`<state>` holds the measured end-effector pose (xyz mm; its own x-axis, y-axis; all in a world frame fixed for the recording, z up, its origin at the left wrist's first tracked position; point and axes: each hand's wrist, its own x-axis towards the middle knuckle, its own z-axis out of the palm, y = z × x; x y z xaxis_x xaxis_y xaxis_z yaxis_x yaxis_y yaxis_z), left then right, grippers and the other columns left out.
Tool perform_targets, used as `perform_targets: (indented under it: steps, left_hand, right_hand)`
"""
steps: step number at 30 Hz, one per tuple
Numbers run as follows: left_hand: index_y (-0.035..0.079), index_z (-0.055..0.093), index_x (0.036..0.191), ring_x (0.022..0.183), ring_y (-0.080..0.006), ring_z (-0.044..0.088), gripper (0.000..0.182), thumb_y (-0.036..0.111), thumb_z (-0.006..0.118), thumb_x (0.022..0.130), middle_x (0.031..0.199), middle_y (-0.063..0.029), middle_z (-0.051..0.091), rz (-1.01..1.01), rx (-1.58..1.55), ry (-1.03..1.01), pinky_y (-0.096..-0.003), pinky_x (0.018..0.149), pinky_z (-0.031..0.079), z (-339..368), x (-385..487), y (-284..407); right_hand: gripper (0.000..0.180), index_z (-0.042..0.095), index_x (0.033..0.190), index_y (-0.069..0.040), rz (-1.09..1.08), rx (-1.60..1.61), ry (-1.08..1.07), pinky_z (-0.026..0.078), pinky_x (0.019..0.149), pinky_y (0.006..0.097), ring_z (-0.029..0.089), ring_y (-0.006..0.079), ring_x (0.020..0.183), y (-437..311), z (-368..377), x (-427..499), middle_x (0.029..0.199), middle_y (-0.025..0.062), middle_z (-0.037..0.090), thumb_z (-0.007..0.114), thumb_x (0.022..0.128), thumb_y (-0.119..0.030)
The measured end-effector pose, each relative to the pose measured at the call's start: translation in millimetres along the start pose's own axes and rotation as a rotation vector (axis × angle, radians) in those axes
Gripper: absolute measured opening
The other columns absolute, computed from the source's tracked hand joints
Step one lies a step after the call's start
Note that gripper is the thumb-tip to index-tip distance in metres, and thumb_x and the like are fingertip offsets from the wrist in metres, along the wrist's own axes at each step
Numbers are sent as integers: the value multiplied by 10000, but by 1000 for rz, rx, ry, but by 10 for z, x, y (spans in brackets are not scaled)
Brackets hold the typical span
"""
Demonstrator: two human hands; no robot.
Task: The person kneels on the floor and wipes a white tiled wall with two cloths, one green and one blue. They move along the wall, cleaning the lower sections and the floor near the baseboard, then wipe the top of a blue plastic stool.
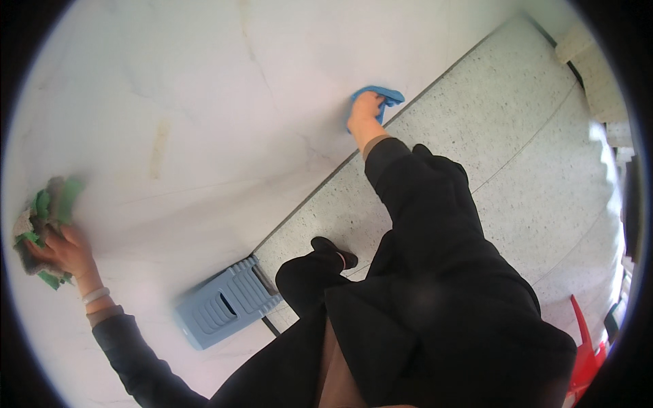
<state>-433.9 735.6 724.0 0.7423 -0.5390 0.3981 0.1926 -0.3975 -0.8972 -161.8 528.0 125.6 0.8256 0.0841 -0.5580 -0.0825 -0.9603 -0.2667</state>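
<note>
My left hand (64, 250), with a pale bangle at the wrist, grips a bunched green and beige cloth (48, 209). It presses this cloth to the white marble-patterned wall (214, 127) at the far left. Up and to the right, my right hand (368, 109) holds a folded blue cloth (393, 96) near the wall's lower edge. My fingers partly cover both cloths. A yellowish-brown streak (159, 148) marks the wall between my hands, and a fainter one (244, 18) shows near the top.
A blue-grey plastic stool (224, 303) stands against the wall, left of my leg. Speckled floor tiles (500, 117) run along a dark strip (428, 92) at the wall's foot. A red plastic object (584, 352), perhaps a chair, is at the lower right.
</note>
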Motion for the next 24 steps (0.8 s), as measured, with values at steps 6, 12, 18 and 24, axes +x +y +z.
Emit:
perform_targets:
  steps: [6, 12, 18, 24]
  left_hand:
    - [25, 514, 1287, 1306, -474, 345, 494, 399, 528, 965, 1405, -310, 354, 11, 14, 10, -597, 1065, 315, 52, -46, -49]
    - [37, 513, 1295, 1312, -465, 344, 495, 405, 528, 965, 1422, -287, 352, -10, 39, 6, -591, 1063, 336, 70, -77, -53]
    - [66, 499, 1326, 1353, -451, 318, 525, 393, 573, 922, 1467, -242, 320, -78, 87, -60, -562, 1109, 322, 59, -92, -57]
    - [108, 565, 1320, 1266, -429, 458, 466, 325, 580, 909, 1339, -195, 544, 1, -70, -248, -546, 1087, 319, 60, -18, 781]
  right_hand:
    - [710, 196, 1482, -31, 2, 1404, 290, 333, 1099, 479, 310, 443, 1360, -516, -932, -1321, 1500, 258, 256, 408, 969, -473]
    - [715, 201, 1504, -98, 80, 1155, 58, 331, 1117, 486, 280, 411, 1395, 130, -1419, -438, 1545, 198, 247, 318, 958, -545]
    - [741, 199, 1508, -81, 41, 1788, 428, 267, 1126, 504, 319, 392, 1366, 294, -1718, -198, 1554, 154, 241, 430, 933, -489]
    - [507, 562, 1293, -217, -1096, 694, 1204, 363, 930, 538, 395, 357, 1226, -186, -1539, -1419, 1259, 109, 479, 687, 820, -347]
